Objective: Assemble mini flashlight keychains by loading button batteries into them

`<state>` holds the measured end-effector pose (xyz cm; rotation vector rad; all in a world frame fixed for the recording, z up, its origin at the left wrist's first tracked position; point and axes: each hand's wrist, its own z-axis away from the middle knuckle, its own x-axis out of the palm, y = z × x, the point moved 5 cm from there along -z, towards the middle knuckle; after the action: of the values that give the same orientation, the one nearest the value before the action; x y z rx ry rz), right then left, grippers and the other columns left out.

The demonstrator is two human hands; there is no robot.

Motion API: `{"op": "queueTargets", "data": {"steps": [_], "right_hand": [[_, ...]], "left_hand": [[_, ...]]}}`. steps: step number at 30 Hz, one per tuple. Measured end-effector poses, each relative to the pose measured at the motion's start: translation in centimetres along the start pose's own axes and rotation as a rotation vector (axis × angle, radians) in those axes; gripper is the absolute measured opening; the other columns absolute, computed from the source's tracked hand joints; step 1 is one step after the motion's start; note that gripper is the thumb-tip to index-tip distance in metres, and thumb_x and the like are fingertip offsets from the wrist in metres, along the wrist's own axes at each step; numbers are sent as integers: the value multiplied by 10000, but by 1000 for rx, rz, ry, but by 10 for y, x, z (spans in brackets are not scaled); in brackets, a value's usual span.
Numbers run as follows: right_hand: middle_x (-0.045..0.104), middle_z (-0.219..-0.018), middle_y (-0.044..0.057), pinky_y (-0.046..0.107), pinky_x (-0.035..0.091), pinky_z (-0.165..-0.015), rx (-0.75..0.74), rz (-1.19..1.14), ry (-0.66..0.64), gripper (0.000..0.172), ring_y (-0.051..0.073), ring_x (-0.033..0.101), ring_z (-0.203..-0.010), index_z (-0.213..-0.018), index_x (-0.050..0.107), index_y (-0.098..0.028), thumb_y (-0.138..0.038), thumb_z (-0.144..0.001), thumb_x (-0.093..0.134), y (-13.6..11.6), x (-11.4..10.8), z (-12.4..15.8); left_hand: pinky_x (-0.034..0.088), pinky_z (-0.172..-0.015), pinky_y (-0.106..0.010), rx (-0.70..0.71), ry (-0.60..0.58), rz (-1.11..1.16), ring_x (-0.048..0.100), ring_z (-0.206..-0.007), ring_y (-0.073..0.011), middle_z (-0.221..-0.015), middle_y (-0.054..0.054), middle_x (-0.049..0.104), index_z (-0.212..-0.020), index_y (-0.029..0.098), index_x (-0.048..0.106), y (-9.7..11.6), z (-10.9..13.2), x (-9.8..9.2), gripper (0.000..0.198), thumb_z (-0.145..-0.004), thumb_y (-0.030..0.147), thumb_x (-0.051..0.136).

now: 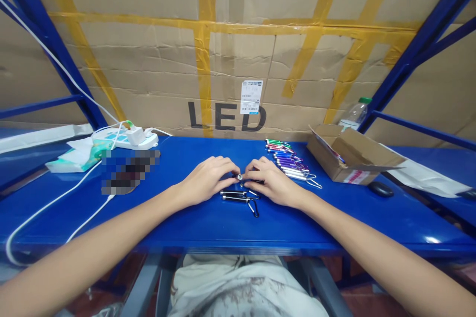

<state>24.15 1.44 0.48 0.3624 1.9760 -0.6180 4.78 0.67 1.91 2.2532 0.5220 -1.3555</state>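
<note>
Near the middle of the blue table, my left hand point(212, 178) and my right hand point(270, 179) almost meet. Between their fingertips is a small silver-ended piece point(240, 177); the fingers of both hands are closed on it. Just in front of the hands lie two black sticks with silver ends, the nearer one point(235, 198) with a black carabiner clip point(254, 206). Beyond my right hand, a row of colored sticks with clips point(290, 161) runs from green at the back through red, blue and purple to silver.
An open cardboard box point(334, 158) stands at the right, with a black mouse point(381, 188) and a bottle point(356, 113) nearby. At left are a power strip point(143, 141), tissue pack point(74, 161), white cables and a blurred-out object. A large cardboard wall point(159, 79) stands behind.
</note>
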Motion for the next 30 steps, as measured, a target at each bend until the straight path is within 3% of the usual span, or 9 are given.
{"op": "queueTargets", "data": {"steps": [8, 17, 25, 30], "right_hand": [[714, -1142, 82, 470, 435, -938, 25, 6, -39, 202, 284, 576, -1043, -1212, 805, -309, -301, -1069, 662, 1, 2, 0], [723, -1130, 85, 459, 433, -927, 46, 1, -41, 191, 285, 579, -1042, -1198, 807, -283, -333, -1060, 684, 0, 3, -1], [708, -1148, 77, 429, 424, -944, 37, -31, -77, 175, 269, 570, -1063, -1148, 794, -256, -304, -1086, 638, -6, 2, -2], [688, -1108, 67, 413, 427, -929, 40, -13, -62, 108, 260, 558, -1025, -1076, 734, -236, -305, -1079, 652, -4, 2, 0]], "left_hand": [[411, -887, -364, 7, -52, -193, 633, -1045, -254, -1136, -70, 753, -1213, 217, 698, -7, 1, 5, 227, -1129, 342, 528], [348, -787, -354, -11, -36, -369, 519, -963, -248, -1070, -88, 615, -1233, 288, 786, -11, 0, 8, 344, -1147, 347, 458], [380, -819, -364, -33, -27, -343, 524, -1015, -261, -1179, -103, 633, -1248, 284, 782, -12, 0, 4, 325, -1137, 328, 480], [455, -937, -408, -133, 37, -155, 572, -1094, -273, -1204, -84, 744, -1288, 254, 751, -19, 1, 2, 284, -1121, 322, 532]]}}
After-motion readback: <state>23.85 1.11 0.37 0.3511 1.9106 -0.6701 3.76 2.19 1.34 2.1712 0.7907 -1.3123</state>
